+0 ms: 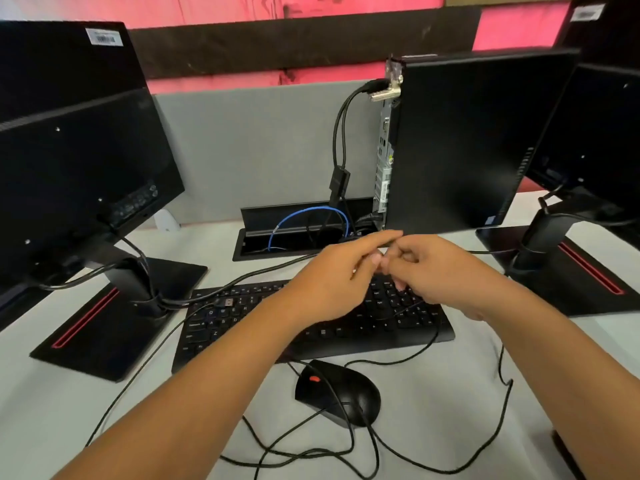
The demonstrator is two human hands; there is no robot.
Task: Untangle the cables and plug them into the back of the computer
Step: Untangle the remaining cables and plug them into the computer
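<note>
The pale tabletop [433, 427] fills the lower half of the frame, backed by a grey partition [249, 147]. A black monitor [69, 140] stands at the left of the frame with its back to the camera, and a second monitor [602, 133] stands at the right edge, each on a stand with a red slot. The computer [460, 140], a slim black tower, stands upright right of centre, its port side facing left; black cables [341, 133] are plugged in near its top and hang down toward an open cable tray [249, 233] where a blue cable [311, 213] loops. A black keyboard [242, 320] lies across the middle, with a black mouse [341, 393] just below it. Thin black cables [311, 455] lie tangled in loops on the tabletop around the mouse and trail up over the keyboard. Both hands meet above the keyboard, just below the computer: the left hand [332, 282] has its forefinger stretched out and thumb pressed toward the right hand [436, 268], whose fingers [398, 254] are curled. What they pinch between them cannot be told.
</note>
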